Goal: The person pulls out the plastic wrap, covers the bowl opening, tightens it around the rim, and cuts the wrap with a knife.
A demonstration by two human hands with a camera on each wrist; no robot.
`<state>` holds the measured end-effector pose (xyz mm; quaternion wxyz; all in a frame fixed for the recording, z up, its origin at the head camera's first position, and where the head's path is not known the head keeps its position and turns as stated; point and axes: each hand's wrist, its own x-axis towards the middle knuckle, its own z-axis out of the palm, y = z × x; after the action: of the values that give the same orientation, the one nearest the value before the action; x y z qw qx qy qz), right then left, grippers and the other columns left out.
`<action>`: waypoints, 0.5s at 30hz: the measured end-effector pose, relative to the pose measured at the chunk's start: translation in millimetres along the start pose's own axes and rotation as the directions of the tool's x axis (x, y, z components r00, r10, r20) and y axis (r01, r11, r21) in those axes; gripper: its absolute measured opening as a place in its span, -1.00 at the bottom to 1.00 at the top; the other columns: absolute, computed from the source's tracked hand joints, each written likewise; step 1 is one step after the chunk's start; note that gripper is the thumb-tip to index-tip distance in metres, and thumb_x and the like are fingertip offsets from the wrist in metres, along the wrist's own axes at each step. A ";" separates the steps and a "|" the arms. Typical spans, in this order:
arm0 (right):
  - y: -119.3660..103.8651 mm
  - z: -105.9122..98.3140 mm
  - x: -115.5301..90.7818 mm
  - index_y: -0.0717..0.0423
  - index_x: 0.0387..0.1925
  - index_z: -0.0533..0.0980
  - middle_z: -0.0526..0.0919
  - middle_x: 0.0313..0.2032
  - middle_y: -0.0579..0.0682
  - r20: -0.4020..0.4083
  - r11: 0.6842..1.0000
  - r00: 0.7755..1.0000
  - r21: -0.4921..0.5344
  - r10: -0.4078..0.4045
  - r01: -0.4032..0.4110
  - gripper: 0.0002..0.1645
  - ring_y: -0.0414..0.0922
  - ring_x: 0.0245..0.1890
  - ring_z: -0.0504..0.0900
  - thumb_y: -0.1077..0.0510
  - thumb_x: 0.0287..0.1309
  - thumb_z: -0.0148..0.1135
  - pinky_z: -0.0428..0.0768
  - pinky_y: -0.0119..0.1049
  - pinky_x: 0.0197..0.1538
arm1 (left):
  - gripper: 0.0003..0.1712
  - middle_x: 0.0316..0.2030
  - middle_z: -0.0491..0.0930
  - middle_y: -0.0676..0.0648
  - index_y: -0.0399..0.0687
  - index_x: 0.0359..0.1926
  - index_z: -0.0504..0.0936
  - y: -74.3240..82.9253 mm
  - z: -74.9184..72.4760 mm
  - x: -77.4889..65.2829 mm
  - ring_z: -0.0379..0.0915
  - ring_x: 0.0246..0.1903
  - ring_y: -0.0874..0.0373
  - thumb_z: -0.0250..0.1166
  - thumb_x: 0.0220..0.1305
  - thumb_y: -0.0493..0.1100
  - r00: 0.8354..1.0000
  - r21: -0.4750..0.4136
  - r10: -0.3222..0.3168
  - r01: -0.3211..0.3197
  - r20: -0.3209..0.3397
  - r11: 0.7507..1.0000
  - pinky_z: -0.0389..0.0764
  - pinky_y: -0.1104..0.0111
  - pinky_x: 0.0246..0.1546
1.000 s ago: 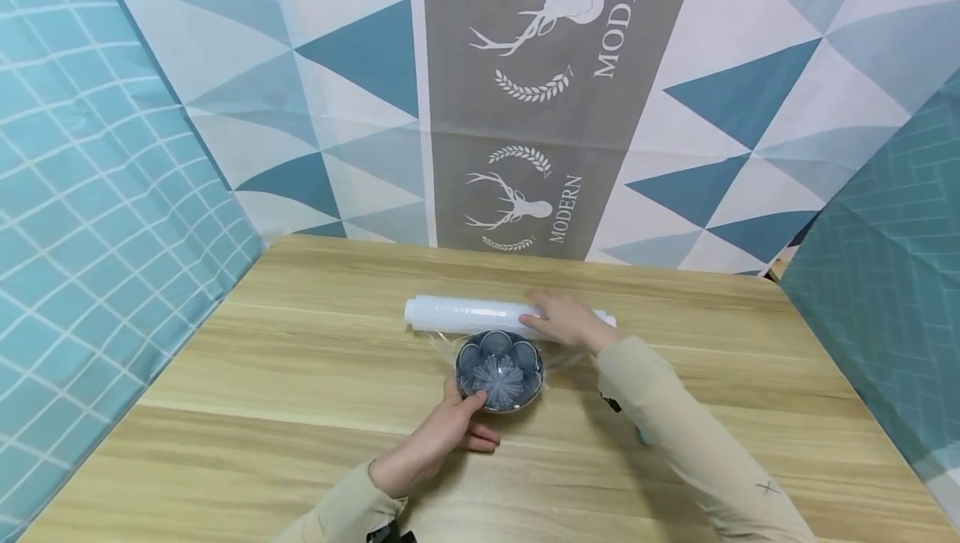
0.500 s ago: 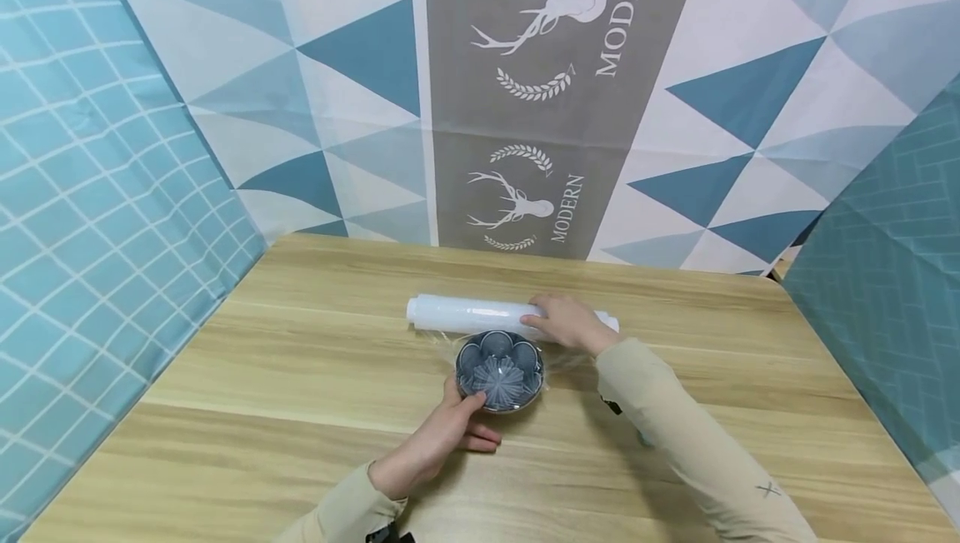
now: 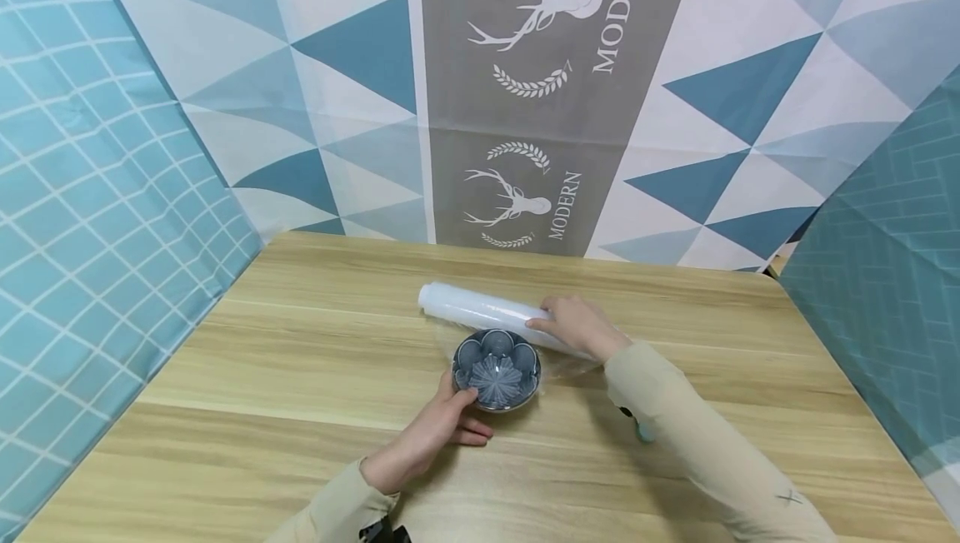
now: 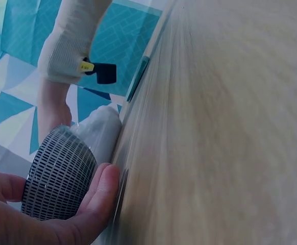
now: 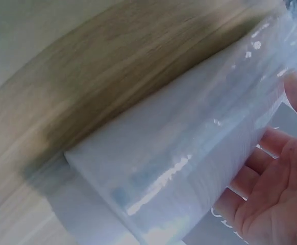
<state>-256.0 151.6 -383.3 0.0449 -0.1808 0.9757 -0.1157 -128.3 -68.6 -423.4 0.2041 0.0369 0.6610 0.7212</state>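
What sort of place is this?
Probably a makeshift filming booth: a wood-grain table boxed in by a creased blue grid-print sheet at left and a deer-print backdrop behind.

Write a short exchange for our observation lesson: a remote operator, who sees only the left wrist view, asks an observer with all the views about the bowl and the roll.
Operator: My left wrist view shows the bowl's patterned outside. What does the inside look like?
Observer: The head view shows petal-shaped panels around a pale starburst at the bottom.
Operator: I can't see the fingers of the right hand. Which part of the roll is it on?
Observer: In the head view it is on the right-hand half of the roll, with the left end uncovered.
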 end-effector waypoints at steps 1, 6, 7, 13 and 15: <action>0.3 -0.3 -1.0 0.12 -0.04 0.49 0.63 -0.16 0.09 0.001 1.000 1.000 -0.006 -0.001 0.001 -0.36 0.02 -0.21 0.60 -0.30 0.11 0.03 0.52 -0.04 -0.10 | -0.32 0.07 0.23 -0.55 -0.23 0.34 -0.33 0.1 -0.7 0.1 0.57 -0.39 -0.04 -0.19 0.35 -0.19 1.000 0.004 0.000 0.000 0.002 1.000 0.62 0.14 -0.32; -0.2 -3.9 -5.1 0.11 -0.22 0.54 0.64 -0.36 0.01 0.023 0.999 1.000 -0.037 0.005 -0.004 -0.43 -0.09 -0.42 0.54 -0.30 0.07 0.09 0.51 -0.16 -0.29 | -0.29 0.07 0.22 -0.56 -0.19 0.36 -0.38 0.3 -4.6 1.1 0.57 -0.37 -0.08 -0.20 0.36 -0.18 1.000 0.017 0.001 -0.001 0.012 1.000 0.62 0.14 -0.31; -0.7 -5.0 -5.8 0.10 -0.26 0.54 0.62 -0.41 -0.01 0.031 0.999 0.999 -0.039 0.013 -0.012 -0.44 -0.10 -0.46 0.51 -0.31 0.05 0.10 0.49 -0.19 -0.33 | -0.28 0.08 0.22 -0.56 -0.18 0.37 -0.39 0.5 -5.5 1.3 0.57 -0.37 -0.09 -0.20 0.36 -0.18 1.000 0.021 0.002 -0.002 0.013 1.000 0.62 0.14 -0.31; -3.3 -10.4 -10.8 0.12 -0.37 0.49 0.54 -0.53 -0.04 0.067 0.998 0.998 -0.064 0.017 -0.013 -0.45 -0.12 -0.55 0.45 -0.31 0.03 0.12 0.44 -0.24 -0.41 | -0.27 0.02 0.29 -0.54 -0.15 0.37 -0.43 3.2 -11.3 3.6 0.57 -0.36 -0.09 -0.22 0.37 -0.16 1.000 0.057 -0.003 0.003 0.015 0.998 0.62 0.13 -0.31; -3.4 -11.1 -12.5 0.14 -0.35 0.49 0.53 -0.53 -0.03 0.078 0.997 0.997 -0.075 0.014 -0.008 -0.44 -0.12 -0.55 0.45 -0.30 0.04 0.11 0.45 -0.24 -0.40 | -0.30 0.00 0.32 -0.53 -0.15 0.38 -0.38 3.8 -13.5 4.2 0.57 -0.37 -0.08 -0.22 0.37 -0.16 1.000 0.070 -0.006 0.005 0.018 0.998 0.62 0.14 -0.32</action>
<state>-244.6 155.3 -371.1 0.0771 -0.1814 0.9778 -0.0717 -137.4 -80.0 -422.4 0.2106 0.0490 0.6840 0.6967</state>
